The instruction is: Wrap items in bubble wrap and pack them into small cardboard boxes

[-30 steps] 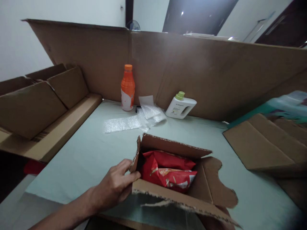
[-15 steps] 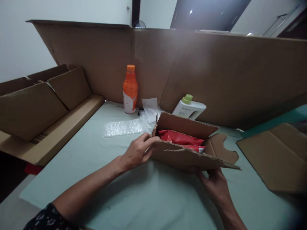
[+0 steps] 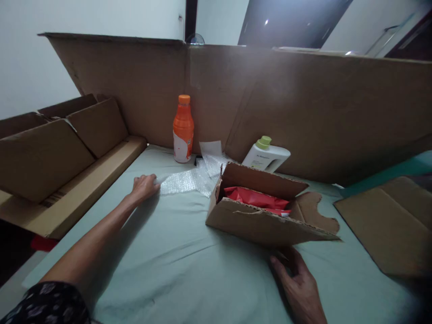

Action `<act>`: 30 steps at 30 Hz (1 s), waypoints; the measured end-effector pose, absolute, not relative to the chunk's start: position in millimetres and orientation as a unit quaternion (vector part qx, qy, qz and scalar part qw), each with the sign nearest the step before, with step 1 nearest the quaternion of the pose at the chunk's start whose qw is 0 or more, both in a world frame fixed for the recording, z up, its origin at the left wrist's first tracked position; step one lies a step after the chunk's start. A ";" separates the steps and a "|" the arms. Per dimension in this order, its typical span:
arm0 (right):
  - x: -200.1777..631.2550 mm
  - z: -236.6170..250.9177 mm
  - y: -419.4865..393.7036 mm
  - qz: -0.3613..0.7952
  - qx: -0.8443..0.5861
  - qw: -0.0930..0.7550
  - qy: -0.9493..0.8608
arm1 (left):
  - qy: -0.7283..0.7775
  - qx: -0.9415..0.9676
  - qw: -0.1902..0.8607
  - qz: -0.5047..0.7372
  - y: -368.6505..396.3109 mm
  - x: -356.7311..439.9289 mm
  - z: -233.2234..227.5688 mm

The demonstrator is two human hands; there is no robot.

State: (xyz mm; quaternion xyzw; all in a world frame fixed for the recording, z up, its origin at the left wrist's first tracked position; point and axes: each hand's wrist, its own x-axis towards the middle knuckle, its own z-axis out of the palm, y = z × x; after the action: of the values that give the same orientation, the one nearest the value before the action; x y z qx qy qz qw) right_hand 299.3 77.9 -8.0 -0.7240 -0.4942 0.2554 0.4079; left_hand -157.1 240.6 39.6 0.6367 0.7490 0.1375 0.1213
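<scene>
On the cloth-covered surface, my left hand (image 3: 144, 188) is closed on the left end of a strip of bubble wrap (image 3: 182, 182). The strip runs right to a crumpled part behind the cardboard box. That open cardboard box (image 3: 263, 225) has torn edges and holds red plastic packets (image 3: 256, 198). Just in front of the box's lower edge is my right hand (image 3: 299, 283), with thumb and fingers apart and nothing between them. Some of its fingertips are hidden, so I cannot tell whether they touch the box.
An orange bottle (image 3: 183, 130) stands at the back, and a white bottle with a green cap (image 3: 266, 155) leans behind the box. A tall cardboard panel (image 3: 297, 108) closes off the rear. Larger cardboard boxes (image 3: 50, 157) are on the left, and a cardboard piece (image 3: 388, 225) lies right.
My left hand has left the box's left edge, moved left and taken hold of the bubble wrap. My right hand has lowered away from the box, which now sits on the surface.
</scene>
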 end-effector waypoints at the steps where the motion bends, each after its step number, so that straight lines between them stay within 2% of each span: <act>1: 298.6 -8.3 70.4 0.247 -0.730 0.410 -0.488 | 0.746 0.639 0.139 0.128 228.7 -161.0 41.9; 6: 273.4 -8.8 19.6 0.116 -0.726 0.413 -0.538 | 0.699 0.659 0.229 0.157 126.5 -158.6 49.7; 9: 224.7 -2.2 -5.4 0.043 -0.585 0.398 -0.705 | 0.669 0.605 0.337 0.269 59.8 -132.6 49.9; 12: 162.7 10.0 -15.7 0.050 -0.384 0.352 -0.852 | 0.633 0.572 0.417 0.315 9.2 -98.1 51.7; 14: 133.0 19.0 -16.6 0.075 -0.328 0.371 -0.865 | 0.565 0.608 0.456 0.321 -12.4 -83.0 56.3; 16: 122.2 29.2 -16.5 0.123 -0.349 0.418 -0.830 | 0.511 0.654 0.446 0.335 -23.5 -79.3 63.0; 19: 134.8 49.4 -19.3 0.222 -0.436 0.478 -0.729 | 0.518 0.700 0.310 0.381 -22.4 -84.9 72.2; 22: 154.9 73.5 -26.6 0.322 -0.493 0.474 -0.655 | 0.477 0.766 0.204 0.379 -6.6 -82.0 70.6; 26: 175.8 91.3 -42.4 0.366 -0.476 0.474 -0.644 | 0.382 0.843 0.290 0.244 19.8 -65.9 44.8; 28: 192.3 88.1 -53.6 0.314 -0.521 0.490 -0.624 | 0.397 0.839 0.326 0.179 28.6 -64.9 30.4; 30: 215.6 79.2 -66.0 0.231 -0.588 0.496 -0.596 | 0.415 0.829 0.337 0.166 33.4 -72.0 23.8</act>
State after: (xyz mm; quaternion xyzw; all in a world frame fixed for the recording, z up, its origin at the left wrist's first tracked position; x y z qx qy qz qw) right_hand 215.6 -66.0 79.2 -0.5880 -0.5957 0.2306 0.4961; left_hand -72.0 33.4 23.8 0.8288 0.4152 0.1656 0.3366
